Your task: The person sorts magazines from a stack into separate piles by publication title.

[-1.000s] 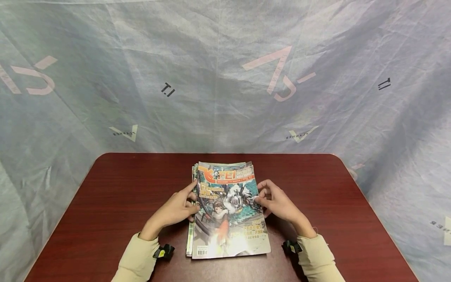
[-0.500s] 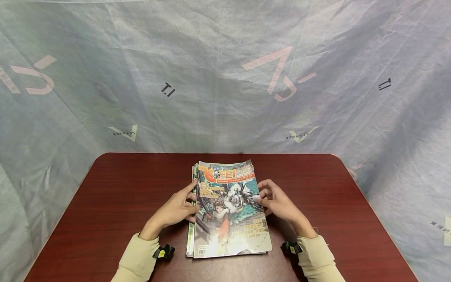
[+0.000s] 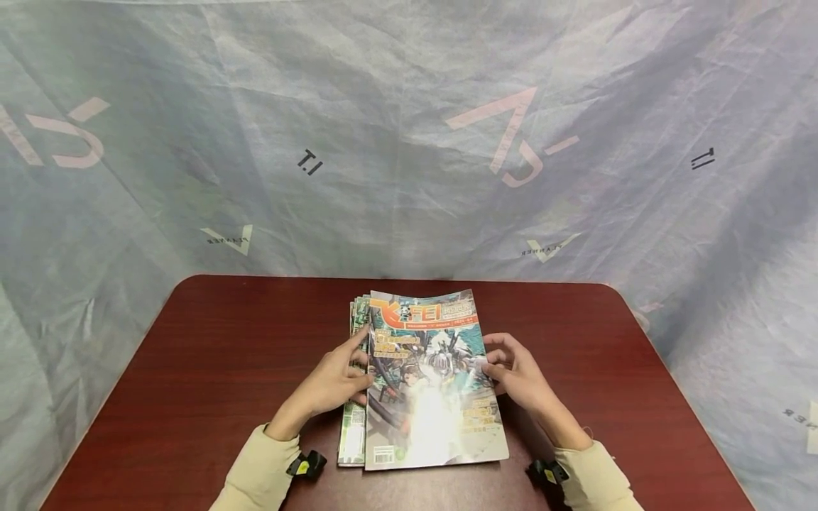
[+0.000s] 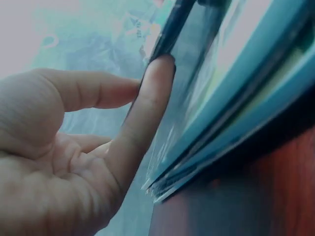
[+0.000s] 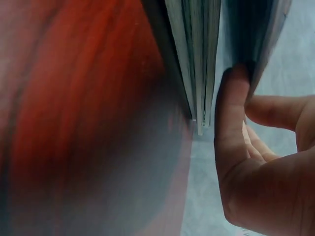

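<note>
A magazine (image 3: pixel 424 362) with an orange title and an illustrated cover lies over a stack of other magazines (image 3: pixel 352 436), set off to their right. Its left edge is pinched between the thumb and fingers of my left hand (image 3: pixel 329 383). My right hand (image 3: pixel 519 372) pinches the opposite edge. In both wrist views a gap separates the held magazine (image 5: pixel 270 44) from the stack, whose page edges (image 5: pixel 199 64) show beside the right fingers. Glare washes out the lower middle of the cover.
The stack rests on a dark red wooden table (image 3: pixel 224 355) with rounded far corners. Behind and around it hangs a grey printed cloth (image 3: pixel 396 177). Dark wrist devices (image 3: pixel 307 465) sit by both cream sleeves (image 3: pixel 255 468).
Both hands have shifted right together with the top magazine, baring more of the stack's left side. The head view has also shifted slightly.
</note>
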Demonstrator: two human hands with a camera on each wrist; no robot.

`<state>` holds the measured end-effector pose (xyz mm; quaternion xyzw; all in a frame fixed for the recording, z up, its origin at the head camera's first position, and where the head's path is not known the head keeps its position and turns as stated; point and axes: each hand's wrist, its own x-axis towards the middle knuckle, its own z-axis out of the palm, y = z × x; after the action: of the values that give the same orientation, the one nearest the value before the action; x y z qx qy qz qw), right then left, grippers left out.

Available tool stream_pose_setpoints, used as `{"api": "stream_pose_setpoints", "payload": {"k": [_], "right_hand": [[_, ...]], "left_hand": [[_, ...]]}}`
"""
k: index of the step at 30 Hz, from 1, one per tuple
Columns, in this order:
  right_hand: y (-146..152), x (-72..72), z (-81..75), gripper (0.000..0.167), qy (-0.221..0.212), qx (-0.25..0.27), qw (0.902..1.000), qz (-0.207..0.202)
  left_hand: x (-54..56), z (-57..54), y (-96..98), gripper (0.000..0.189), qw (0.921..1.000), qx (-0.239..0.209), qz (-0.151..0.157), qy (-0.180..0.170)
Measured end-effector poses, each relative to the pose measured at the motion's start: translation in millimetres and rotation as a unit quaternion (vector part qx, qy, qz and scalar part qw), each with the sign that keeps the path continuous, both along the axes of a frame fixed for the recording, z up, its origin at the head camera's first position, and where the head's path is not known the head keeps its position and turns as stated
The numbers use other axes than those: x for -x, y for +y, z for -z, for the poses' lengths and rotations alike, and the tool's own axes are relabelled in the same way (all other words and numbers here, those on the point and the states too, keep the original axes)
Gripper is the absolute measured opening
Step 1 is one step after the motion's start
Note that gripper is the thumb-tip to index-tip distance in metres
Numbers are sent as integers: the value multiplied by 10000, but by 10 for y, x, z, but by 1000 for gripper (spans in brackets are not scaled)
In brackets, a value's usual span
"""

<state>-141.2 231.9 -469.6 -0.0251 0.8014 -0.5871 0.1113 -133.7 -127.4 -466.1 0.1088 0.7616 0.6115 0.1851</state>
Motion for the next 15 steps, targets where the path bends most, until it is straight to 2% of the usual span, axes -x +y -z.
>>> {"api": "stream_pose_setpoints", "payload": {"k": [7, 11, 15], "right_hand": [[122, -51, 7, 46, 271, 67, 9989, 367], [206, -68, 8, 45, 493, 64, 9974, 522], [293, -95, 19, 45, 766, 102, 9951, 621]], "left_hand": [[-3, 3, 159, 95, 9994, 42, -87, 319], [-4, 1, 285, 92, 9985, 102, -282, 460], [-36, -13, 433, 89, 9963, 208, -601, 585]]}}
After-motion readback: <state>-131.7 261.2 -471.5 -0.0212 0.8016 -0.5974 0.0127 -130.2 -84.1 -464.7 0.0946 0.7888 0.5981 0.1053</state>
